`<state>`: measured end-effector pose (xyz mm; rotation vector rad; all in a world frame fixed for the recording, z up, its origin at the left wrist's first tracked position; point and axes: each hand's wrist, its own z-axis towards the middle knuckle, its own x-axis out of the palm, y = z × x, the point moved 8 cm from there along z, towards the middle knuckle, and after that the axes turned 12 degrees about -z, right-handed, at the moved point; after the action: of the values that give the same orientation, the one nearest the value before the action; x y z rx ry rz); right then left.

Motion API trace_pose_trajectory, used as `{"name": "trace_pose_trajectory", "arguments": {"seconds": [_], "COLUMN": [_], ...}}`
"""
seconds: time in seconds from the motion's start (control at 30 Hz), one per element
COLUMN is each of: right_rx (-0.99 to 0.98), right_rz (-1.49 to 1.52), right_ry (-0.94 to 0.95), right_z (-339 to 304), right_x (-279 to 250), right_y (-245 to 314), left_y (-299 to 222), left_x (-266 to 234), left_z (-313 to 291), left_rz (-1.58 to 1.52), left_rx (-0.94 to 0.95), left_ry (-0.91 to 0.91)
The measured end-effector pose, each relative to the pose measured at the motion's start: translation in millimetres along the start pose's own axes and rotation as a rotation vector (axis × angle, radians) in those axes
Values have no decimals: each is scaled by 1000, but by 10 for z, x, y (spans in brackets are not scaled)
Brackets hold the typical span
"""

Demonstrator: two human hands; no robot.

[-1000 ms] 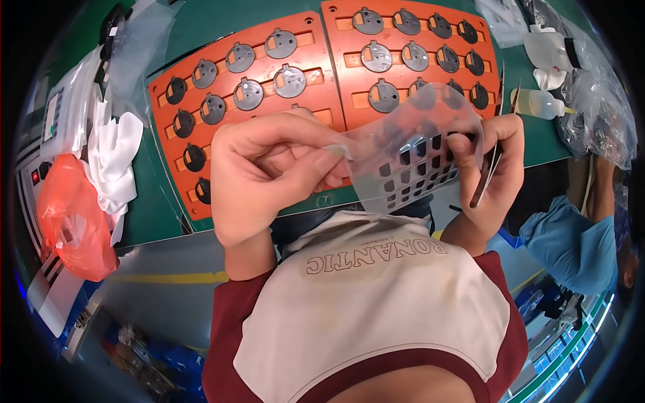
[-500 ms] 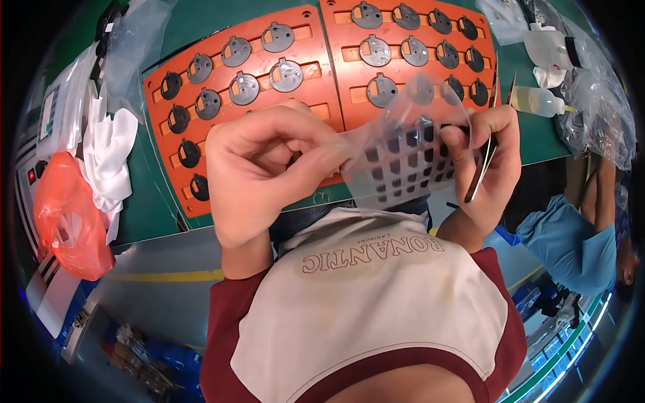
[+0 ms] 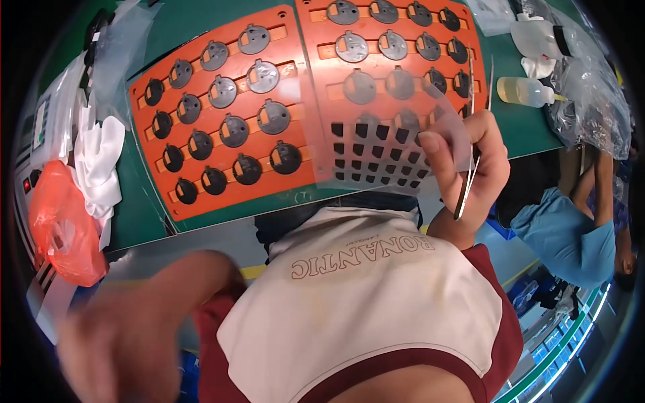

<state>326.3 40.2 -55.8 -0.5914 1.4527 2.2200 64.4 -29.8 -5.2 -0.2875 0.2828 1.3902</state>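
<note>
My right hand [image 3: 470, 161] pinches the right edge of a clear, flexible sheet [image 3: 381, 151] between thumb and fingers. Rows of small black, roughly square pieces cover part of that sheet. Metal tweezers [image 3: 465, 191] rest in the same hand, their tips pointing away from me. Through the sheet, part of the right orange tray [image 3: 322, 75] shows. Round dark plastic discs [image 3: 262, 77] with cutouts lie in rows on this tray and on the left orange tray [image 3: 285, 40]. Low at the left, away from the table, my left hand [image 3: 121, 342] is smeared by motion, its fingers indistinct.
A bottle of yellowish liquid [image 3: 524, 92] lies right of the trays, near a white bottle [image 3: 534, 37] and crumpled clear plastic [image 3: 584, 101]. White cloth [image 3: 101, 158] and a red plastic bag [image 3: 64, 221] are at the left. Another person in a blue top [image 3: 557, 235] is at the right.
My left hand has let go of the sheet's left side and swung down to the lower left. The sheet now hangs flatter from my right hand, over the right tray's near part.
</note>
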Motion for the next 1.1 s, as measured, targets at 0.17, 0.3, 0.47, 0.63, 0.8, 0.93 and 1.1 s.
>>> {"name": "trace_pose_trajectory", "arguments": {"seconds": [0.17, 0.3, 0.47, 0.63, 0.8, 0.93, 1.1], "right_rx": [86, 48, 30, 64, 41, 29, 40], "right_rz": [24, 12, 135, 153, 135, 138, 140], "right_ry": [28, 48, 81, 166, 129, 145, 180], "right_z": [-18, -66, -35, 12, 91, 130, 142], "right_x": [43, -7, 13, 33, 2, -8, 100], "right_y": [-155, -176, -184, -310, -270, -266, -272], "left_y": [93, 85, 41, -91, -120, -197, -208], "left_x": [33, 148, 286, 522, 826, 976, 1019], "left_z": [-52, -123, -227, -190, -18, 26, -25], "left_rz": [-156, -304, -470, -614, -764, -878, -975], "left_rx": [-136, -230, -339, -438, -497, -557, -644], "left_ry": [41, 69, 103, 107, 92, 133, 215]}}
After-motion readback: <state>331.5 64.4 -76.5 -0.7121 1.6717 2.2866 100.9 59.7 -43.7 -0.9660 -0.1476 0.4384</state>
